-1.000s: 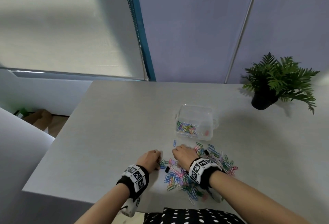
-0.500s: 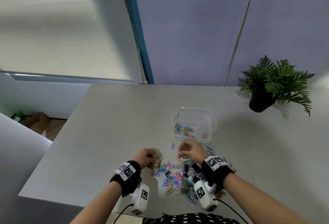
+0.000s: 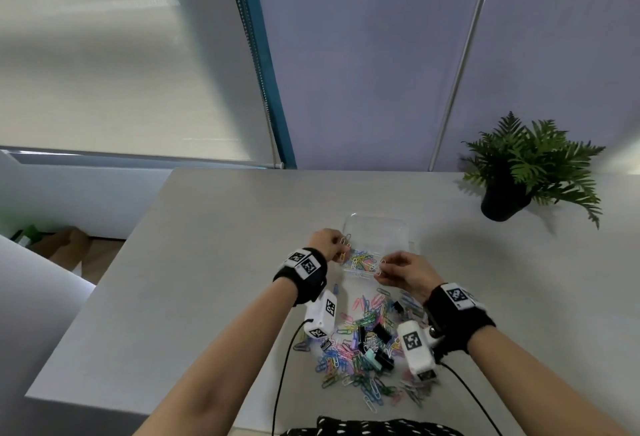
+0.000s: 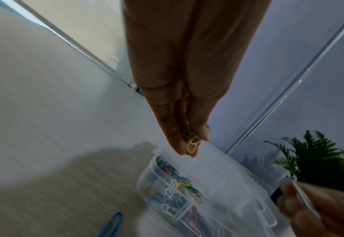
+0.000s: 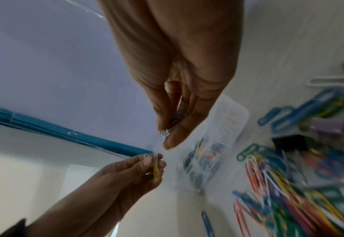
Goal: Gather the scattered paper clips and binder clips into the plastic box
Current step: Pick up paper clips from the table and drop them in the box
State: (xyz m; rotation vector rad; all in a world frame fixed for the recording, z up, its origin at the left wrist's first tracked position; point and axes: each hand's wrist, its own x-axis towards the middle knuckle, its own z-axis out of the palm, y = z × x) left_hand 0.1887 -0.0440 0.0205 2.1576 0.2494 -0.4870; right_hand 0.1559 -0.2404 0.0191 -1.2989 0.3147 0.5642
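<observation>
We're mid-drop: both hands are over the plastic box (image 3: 375, 228), each w/ a small pinch of paper clips, so the job now is a clean release. We'd say get the fingertips fully inside the rim before easing the pinch, esp. the left, which sits right at the box's left edge, or clips may spill back onto the table (image 3: 207, 262). Left hand (image 3: 325, 243) is raised, fingers pointing down, thumb and fingertips pinched on a yellow clip (image 4: 191, 147) plus a darker one. Right hand (image 3: 405, 271) hovers at the box's near edge, fingers bunched on a few clips (image 5: 174, 121), blue and pale ones; exact count unclear, too blurred. Box holds some clips already; the big pile (image 3: 363, 342) of paper clips and binder clips (image 3: 381, 359) lies on the table nearer us, so lots left.
</observation>
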